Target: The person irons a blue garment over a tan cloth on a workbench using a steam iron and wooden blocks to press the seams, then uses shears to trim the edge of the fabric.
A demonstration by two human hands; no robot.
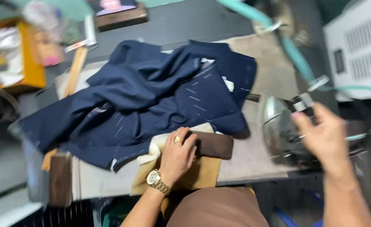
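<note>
Left hand (178, 156) on wooden block (212, 145); right hand (326, 136) at iron (280, 130).

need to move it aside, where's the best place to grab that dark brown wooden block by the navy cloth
Probably by the free right end of the dark brown wooden block, coming from the right. It lies flat and lengthwise on the tan pad, and the left hand covers its left end, so only the rounded right end is bare. Wrap the fingers over top and front edge.
</note>
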